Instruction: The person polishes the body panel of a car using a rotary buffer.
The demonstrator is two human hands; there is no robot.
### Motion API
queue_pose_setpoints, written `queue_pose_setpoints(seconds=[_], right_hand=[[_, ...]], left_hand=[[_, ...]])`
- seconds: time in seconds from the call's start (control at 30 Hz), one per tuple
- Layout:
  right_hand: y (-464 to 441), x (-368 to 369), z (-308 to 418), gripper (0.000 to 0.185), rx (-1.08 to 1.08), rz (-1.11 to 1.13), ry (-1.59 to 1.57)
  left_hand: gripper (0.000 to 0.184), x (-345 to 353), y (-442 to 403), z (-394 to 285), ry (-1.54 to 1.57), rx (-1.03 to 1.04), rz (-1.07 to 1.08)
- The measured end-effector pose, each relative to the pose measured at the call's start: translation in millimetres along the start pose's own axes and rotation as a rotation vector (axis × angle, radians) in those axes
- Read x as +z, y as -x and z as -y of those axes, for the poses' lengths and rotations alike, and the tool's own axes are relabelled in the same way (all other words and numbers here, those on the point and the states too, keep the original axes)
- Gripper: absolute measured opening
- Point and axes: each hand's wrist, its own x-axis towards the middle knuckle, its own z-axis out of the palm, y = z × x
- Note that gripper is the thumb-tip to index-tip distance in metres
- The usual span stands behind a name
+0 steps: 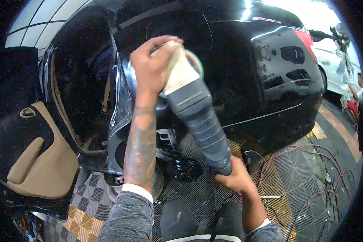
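Had the polisher (205, 119) before the car (234, 72), the door (54, 163) left, hoses (295, 148) right on the floor (90, 197), another vehicle (330, 66) far right.

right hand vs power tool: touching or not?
Touching. The head view shows the right hand closed around the narrow near end of the power tool, with no gap between them.

Legible texts, labels, brands, numbers, signs: none can be read. Power tool (198, 117): a small pale mark is seen near the rear end of the body, too blurred to be deciphered; a pale strip is borne across the dark housing, in which no characters can be made out. Left forearm (141, 147): dark tattooing is displayed; whether lettering is included cannot be told.
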Motion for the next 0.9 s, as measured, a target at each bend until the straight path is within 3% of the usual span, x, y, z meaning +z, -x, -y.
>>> queue_pose_setpoints(seconds=[0.07,0.17,0.27,0.3,0.37,0.47,0.6,0.67,0.83,0.9], right_hand=[[-2,-9,7,0.056,0.078,-0.049,-0.04],[-15,-8,23,0.054,-0.007,-0.078,-0.049],[-31,1,36,0.054,-0.03,0.002,-0.1],[-37,5,37,0.056,-0.085,0.011,-0.087],[-45,11,40,0.057,-0.136,0.009,-0.068],[-46,14,36,0.058,-0.11,0.056,-0.05],[-28,5,21,0.058,-0.038,0.031,-0.025],[-20,-4,5,0.058,-0.111,-0.028,-0.034],[-1,-44,-20,0.055,-0.042,-0.121,-0.112],[4,-61,-21,0.051,0.084,-0.129,-0.198]], left_hand=[[0.022,21,-19,1,-0.045,0.035,0.042],[0.022,27,-47,4,-0.049,0.025,0.079],[0.027,-6,-55,-7,-0.214,0.068,0.126],[0.028,-23,-56,-4,-0.337,0.206,0.132],[0.027,-48,-49,-5,-0.172,0.012,0.047],[0.023,-63,-40,1,0.04,-0.084,-0.006],[0.023,-26,-28,0,0.078,-0.111,0.015],[0.02,4,-27,-1,0.083,-0.072,0.024],[0.022,83,-42,5,-0.085,0.101,0.081],[0.027,114,-54,5,-0.145,0.109,0.158]])
